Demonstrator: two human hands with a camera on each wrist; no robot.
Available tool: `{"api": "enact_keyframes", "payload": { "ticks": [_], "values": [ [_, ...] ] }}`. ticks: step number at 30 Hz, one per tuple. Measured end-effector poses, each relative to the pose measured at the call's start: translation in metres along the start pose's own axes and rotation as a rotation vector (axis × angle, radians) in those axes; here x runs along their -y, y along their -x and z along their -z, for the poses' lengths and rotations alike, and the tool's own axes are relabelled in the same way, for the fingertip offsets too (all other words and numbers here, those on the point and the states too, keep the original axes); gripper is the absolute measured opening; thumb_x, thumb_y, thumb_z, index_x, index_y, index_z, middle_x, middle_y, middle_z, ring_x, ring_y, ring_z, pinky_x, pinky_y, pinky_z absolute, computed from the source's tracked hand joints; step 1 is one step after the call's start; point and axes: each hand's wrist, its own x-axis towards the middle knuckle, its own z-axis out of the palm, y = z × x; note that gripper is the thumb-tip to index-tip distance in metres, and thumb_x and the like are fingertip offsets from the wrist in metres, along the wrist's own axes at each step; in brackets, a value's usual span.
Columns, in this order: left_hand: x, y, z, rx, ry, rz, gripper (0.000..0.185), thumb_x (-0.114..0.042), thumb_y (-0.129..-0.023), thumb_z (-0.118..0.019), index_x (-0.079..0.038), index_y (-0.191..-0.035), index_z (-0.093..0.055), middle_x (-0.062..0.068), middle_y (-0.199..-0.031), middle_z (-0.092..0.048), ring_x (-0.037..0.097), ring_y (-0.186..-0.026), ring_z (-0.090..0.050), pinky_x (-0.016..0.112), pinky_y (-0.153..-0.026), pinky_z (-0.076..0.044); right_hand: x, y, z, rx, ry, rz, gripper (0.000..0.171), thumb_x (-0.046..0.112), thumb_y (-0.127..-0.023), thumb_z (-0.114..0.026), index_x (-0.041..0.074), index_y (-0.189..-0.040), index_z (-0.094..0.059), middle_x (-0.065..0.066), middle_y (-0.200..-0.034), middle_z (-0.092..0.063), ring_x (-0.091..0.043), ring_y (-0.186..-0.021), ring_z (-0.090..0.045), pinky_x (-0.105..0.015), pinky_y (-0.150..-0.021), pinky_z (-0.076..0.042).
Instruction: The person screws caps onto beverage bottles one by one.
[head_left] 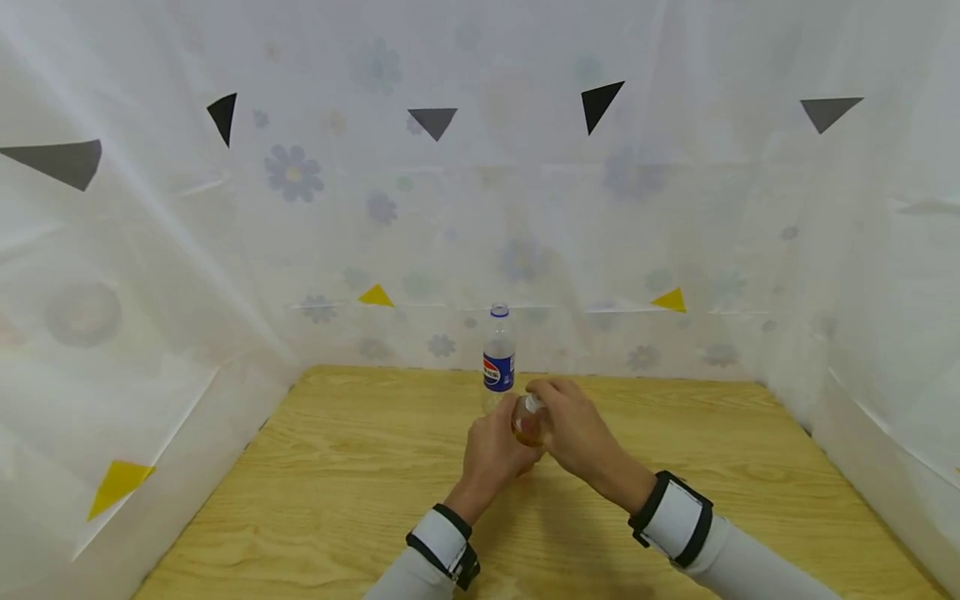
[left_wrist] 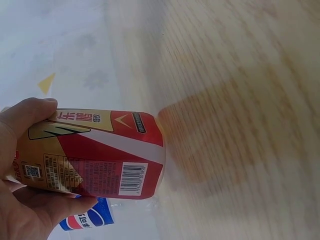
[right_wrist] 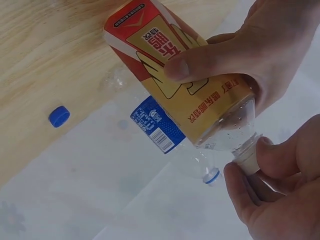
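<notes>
My left hand [head_left: 495, 450] grips a drink bottle [left_wrist: 115, 150] round its red and gold label, and the bottle's base is close to the table. My right hand [head_left: 581, 429] pinches the white cap [right_wrist: 247, 161] at the bottle's neck between thumb and fingers. Whether the cap is loose or tight, I cannot tell. Just behind both hands, a clear bottle with a blue Pepsi label [head_left: 498, 371] stands upright with its mouth uncovered. In the right wrist view a blue cap [right_wrist: 59, 116] lies on the table; the hands hide it in the head view.
The wood-grain table [head_left: 360, 492] reaches back to a white sheet wall [head_left: 480, 225] printed with faint flowers. More sheeting encloses the left and right sides. Black, grey and yellow triangles [head_left: 602, 104] are stuck on the sheets.
</notes>
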Motion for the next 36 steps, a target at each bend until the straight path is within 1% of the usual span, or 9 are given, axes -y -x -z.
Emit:
{"api": "enact_keyframes", "payload": {
  "ticks": [7,11,16,23,28,32,36],
  "values": [
    [-0.002,-0.001,-0.001,-0.001,-0.013,-0.012,0.062,-0.027,-0.073,-0.092,-0.015,-0.124,-0.059,0.01,-0.11,-0.076,0.022,-0.094,-0.075,0.03,-0.076,-0.061,-0.003,-0.001,-0.001,-0.053,0.012,0.012,0.039,-0.014,-0.073,-0.075,0.001,-0.108,-0.066,-0.016,-0.109,-0.066,-0.03,-0.098,-0.064,-0.046,-0.081,-0.058],
    [-0.002,-0.001,-0.001,0.0,-0.01,-0.011,0.06,-0.028,-0.074,-0.092,-0.015,-0.123,-0.059,0.01,-0.109,-0.076,0.022,-0.091,-0.075,0.029,-0.074,-0.06,-0.001,-0.003,-0.001,-0.054,0.03,0.014,0.039,-0.015,-0.071,-0.075,0.0,-0.105,-0.065,-0.015,-0.105,-0.066,-0.029,-0.095,-0.064,-0.045,-0.081,-0.058],
    [-0.002,-0.001,0.0,-0.001,-0.009,-0.015,0.059,-0.028,-0.074,-0.091,-0.015,-0.121,-0.059,0.01,-0.108,-0.076,0.021,-0.09,-0.075,0.028,-0.073,-0.06,0.001,-0.004,0.0,-0.043,0.05,-0.005,0.039,-0.016,-0.069,-0.074,0.0,-0.103,-0.064,-0.013,-0.101,-0.065,-0.027,-0.092,-0.064,-0.044,-0.08,-0.058],
    [-0.002,-0.002,0.0,-0.006,-0.018,-0.027,0.057,-0.028,-0.074,-0.091,-0.014,-0.119,-0.059,0.01,-0.106,-0.076,0.021,-0.088,-0.075,0.027,-0.071,-0.06,0.002,-0.004,0.0,-0.039,0.073,-0.024,0.037,-0.015,-0.068,-0.071,0.0,-0.101,-0.062,-0.013,-0.099,-0.064,-0.027,-0.088,-0.062,-0.043,-0.078,-0.059],
    [-0.001,-0.002,-0.002,-0.005,-0.035,-0.03,0.057,-0.029,-0.075,-0.09,-0.013,-0.121,-0.059,0.011,-0.105,-0.076,0.02,-0.085,-0.075,0.025,-0.069,-0.059,0.001,-0.004,-0.001,-0.05,0.091,-0.015,0.034,-0.013,-0.067,-0.07,-0.001,-0.098,-0.061,-0.012,-0.094,-0.063,-0.024,-0.082,-0.059,-0.04,-0.072,-0.058],
    [-0.001,-0.001,-0.003,-0.01,-0.045,-0.036,0.059,-0.029,-0.076,-0.089,-0.014,-0.123,-0.059,0.01,-0.104,-0.076,0.017,-0.081,-0.073,0.022,-0.067,-0.057,-0.003,-0.004,-0.004,-0.076,0.097,0.017,0.026,-0.008,-0.071,-0.07,0.0,-0.094,-0.06,-0.009,-0.085,-0.06,-0.021,-0.074,-0.054,-0.035,-0.066,-0.054],
    [-0.001,0.0,-0.003,-0.024,-0.051,-0.056,0.056,-0.025,-0.074,-0.089,-0.014,-0.121,-0.06,0.007,-0.093,-0.074,0.011,-0.068,-0.065,0.019,-0.06,-0.051,-0.009,-0.004,-0.007,-0.104,0.102,0.056,0.017,-0.002,-0.076,-0.069,0.001,-0.089,-0.058,-0.005,-0.078,-0.055,-0.016,-0.067,-0.047,-0.03,-0.06,-0.045]
  ]
}}
